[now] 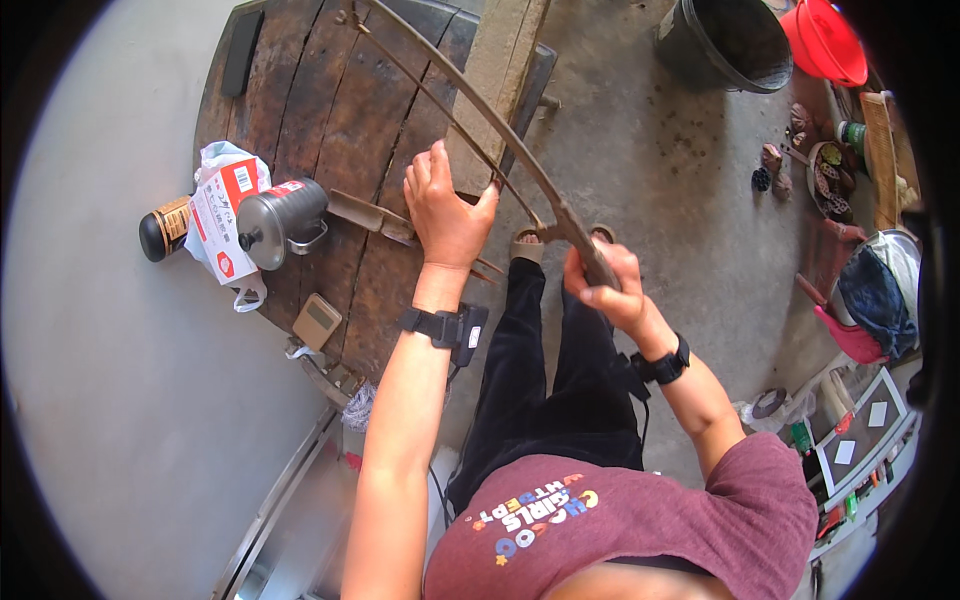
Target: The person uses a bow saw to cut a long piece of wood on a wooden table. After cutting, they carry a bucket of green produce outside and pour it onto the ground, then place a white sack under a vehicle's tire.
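My right hand (612, 285) grips the handle of a bow saw (515, 150), whose curved frame reaches up past the top edge of the view. Its thin blade runs slantwise over the near end of a wooden plank (490, 90). My left hand (445, 205) lies against that end of the plank, fingers stretched out and thumb apart, close to the blade. Beneath it is a dark wooden table (370, 110) of worn boards. Whether the blade touches the wood is hard to tell.
A metal lidded pot (280, 225), a red and white box (225, 225), a dark jar (163, 230), a small square device (317, 320) and a black phone-like slab (241, 52) are at left. A black bucket (725, 45) and red bucket (825, 42) stand on the floor.
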`<state>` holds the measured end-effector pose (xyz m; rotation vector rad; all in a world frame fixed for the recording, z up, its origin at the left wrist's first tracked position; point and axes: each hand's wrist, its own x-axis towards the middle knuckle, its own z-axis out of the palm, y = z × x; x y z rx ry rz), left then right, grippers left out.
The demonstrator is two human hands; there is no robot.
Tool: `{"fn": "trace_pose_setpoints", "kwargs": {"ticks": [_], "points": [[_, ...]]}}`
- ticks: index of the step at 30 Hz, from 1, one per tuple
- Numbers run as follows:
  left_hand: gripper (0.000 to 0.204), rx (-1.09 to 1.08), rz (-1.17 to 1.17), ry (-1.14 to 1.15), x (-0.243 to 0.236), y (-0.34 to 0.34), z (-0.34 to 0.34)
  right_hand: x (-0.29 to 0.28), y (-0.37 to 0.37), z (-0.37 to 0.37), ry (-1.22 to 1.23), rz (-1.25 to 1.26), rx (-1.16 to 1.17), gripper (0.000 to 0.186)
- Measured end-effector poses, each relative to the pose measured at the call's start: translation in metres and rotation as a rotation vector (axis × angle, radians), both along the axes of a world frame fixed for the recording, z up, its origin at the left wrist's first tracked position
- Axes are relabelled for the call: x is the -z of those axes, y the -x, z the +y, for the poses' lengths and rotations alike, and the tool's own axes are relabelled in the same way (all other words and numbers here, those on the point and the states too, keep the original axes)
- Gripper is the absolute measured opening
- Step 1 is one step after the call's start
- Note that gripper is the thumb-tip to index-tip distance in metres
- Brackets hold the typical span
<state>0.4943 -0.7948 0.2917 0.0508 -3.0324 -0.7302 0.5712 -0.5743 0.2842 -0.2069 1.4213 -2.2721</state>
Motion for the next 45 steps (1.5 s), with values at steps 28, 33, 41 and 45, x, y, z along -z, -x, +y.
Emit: {"fn": "trace_pose_setpoints", "kwargs": {"ticks": [28, 33, 41, 45], "points": [[0.068, 0.094, 0.010, 0.021, 0.006, -0.002, -0.011, -0.017, -0.002, 0.017, -0.047, 0.000, -0.055, 0.028], [0.066, 0.083, 0.003, -0.008, 0.006, -0.003, -0.011, 0.021, 0.025, -0.009, 0.022, 0.055, -0.062, 0.025], [0.066, 0.083, -0.003, 0.008, 0.003, -0.002, -0.011, -0.018, -0.002, 0.004, 0.002, -0.065, 0.000, 0.029], [0.065, 0.085, -0.007, -0.013, 0.004, -0.002, -0.012, -0.020, 0.006, 0.001, -0.099, 0.142, 0.005, 0.029]]}}
